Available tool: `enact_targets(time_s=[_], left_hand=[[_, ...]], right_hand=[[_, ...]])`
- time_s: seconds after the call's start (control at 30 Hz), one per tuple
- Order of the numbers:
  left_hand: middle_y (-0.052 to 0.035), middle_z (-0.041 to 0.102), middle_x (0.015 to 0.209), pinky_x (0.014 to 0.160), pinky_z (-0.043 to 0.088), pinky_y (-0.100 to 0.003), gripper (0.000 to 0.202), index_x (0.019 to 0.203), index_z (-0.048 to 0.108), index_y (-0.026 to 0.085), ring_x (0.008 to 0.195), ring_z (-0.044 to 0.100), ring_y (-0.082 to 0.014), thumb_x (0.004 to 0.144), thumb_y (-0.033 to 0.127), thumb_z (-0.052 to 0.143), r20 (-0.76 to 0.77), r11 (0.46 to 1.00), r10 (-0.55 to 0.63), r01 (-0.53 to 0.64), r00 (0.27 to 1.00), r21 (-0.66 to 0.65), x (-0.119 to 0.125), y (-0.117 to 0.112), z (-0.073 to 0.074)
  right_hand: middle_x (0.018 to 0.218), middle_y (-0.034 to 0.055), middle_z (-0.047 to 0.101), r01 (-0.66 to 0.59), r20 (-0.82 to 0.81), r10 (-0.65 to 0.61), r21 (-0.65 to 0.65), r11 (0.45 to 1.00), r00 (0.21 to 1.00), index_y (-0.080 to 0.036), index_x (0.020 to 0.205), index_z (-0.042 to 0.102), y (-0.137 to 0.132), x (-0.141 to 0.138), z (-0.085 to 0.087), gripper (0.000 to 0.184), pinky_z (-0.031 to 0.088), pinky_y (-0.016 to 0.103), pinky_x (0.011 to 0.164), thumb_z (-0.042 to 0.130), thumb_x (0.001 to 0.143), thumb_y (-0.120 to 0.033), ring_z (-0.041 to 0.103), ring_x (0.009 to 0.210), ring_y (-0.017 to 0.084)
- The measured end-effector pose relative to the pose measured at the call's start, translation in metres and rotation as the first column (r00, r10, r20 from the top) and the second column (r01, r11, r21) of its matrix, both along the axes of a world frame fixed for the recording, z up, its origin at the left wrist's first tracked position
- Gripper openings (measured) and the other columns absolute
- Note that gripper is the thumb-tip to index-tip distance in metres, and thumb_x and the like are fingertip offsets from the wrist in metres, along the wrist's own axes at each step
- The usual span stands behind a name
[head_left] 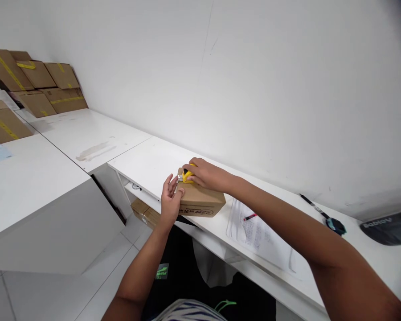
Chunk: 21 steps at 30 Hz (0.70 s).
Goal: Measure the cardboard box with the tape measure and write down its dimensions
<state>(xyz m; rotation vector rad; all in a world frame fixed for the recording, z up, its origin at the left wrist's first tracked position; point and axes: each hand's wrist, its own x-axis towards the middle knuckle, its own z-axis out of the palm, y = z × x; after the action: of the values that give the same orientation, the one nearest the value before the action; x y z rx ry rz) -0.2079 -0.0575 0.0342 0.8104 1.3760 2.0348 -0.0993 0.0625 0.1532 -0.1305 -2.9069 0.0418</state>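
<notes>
A small brown box [200,203] sits on the white desk [147,162], close to the front edge. It is just left of a sheet of paper [263,236] with a red pen [250,217] on it. The right hand [207,174] lies on top of the box, and its fingers are closed around a yellow cutter [188,175]. The metal tip of the cutter pokes out near the left end of the box top. The left hand [169,203] presses against that same end. Its fingers [169,183] are open and point up, not wrapped around anything. They are very near the blade, and that looks like the risky part. To cut well, I think the left hand should hold the box lower down or from the side, out of the blade's way. The blade should go in only a little, so it cuts the top and not what is inside. A slow, straight pull works best, with the box pressed down so it does not slide off the desk edge. More boxes [36,84] are piled far off to the left.
</notes>
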Motion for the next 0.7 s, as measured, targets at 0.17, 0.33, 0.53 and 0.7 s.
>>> enact_targets(time_s=[0.17, 0.33, 0.53, 0.7], left_hand=[[-0.0075, 0.055, 0.141, 0.114, 0.036, -0.036, 0.049, 0.133, 0.057, 0.019, 0.134, 0.048, -0.0224, 0.085, 0.021, 0.056, -0.11, 0.999, 0.019, -0.024, 0.994, -0.044, 0.005, -0.003, 0.01], [-0.0038, 0.055, 0.141, 0.114, 0.037, -0.035, 0.047, 0.134, 0.058, 0.02, 0.132, 0.049, -0.0219, 0.087, 0.025, 0.056, -0.158, 0.996, 0.041, -0.053, 0.987, -0.071, 0.004, -0.002, 0.007], [-0.0036, 0.056, 0.14, 0.114, 0.036, -0.036, 0.045, 0.131, 0.06, 0.022, 0.132, 0.05, -0.0222, 0.086, 0.024, 0.056, -0.179, 0.993, 0.079, -0.092, 0.981, -0.067, 0.002, 0.001, 0.005], [-0.0029, 0.058, 0.139, 0.113, 0.037, -0.038, 0.044, 0.13, 0.061, 0.023, 0.13, 0.052, -0.0223, 0.086, 0.024, 0.057, -0.162, 0.994, 0.065, -0.078, 0.985, -0.076, 0.001, 0.001, 0.005]], right_hand=[[0.107, 0.0154, 0.054, 0.164, 0.014, -0.164, -0.07, 0.984, 0.986, -0.016, 0.123, 0.054, 0.01, 0.054, -0.002, 0.033, 0.048, 0.043, 0.082, 0.042, 0.096, -0.029, 0.054, 0.094, 0.027], [0.11, 0.0155, 0.054, 0.233, -0.001, -0.235, -0.131, 0.964, 0.972, -0.017, 0.126, 0.054, 0.019, 0.093, -0.005, 0.036, 0.049, 0.043, 0.083, 0.039, 0.096, -0.032, 0.054, 0.097, 0.027], [0.112, 0.0146, 0.054, 0.22, -0.033, -0.226, -0.126, 0.967, 0.974, -0.021, 0.129, 0.053, 0.027, 0.108, -0.008, 0.037, 0.049, 0.044, 0.086, 0.04, 0.096, -0.032, 0.054, 0.1, 0.027], [0.114, 0.0142, 0.054, 0.299, -0.02, -0.307, -0.174, 0.938, 0.952, -0.023, 0.129, 0.054, 0.031, 0.125, -0.015, 0.038, 0.051, 0.045, 0.085, 0.04, 0.096, -0.033, 0.056, 0.099, 0.027]])
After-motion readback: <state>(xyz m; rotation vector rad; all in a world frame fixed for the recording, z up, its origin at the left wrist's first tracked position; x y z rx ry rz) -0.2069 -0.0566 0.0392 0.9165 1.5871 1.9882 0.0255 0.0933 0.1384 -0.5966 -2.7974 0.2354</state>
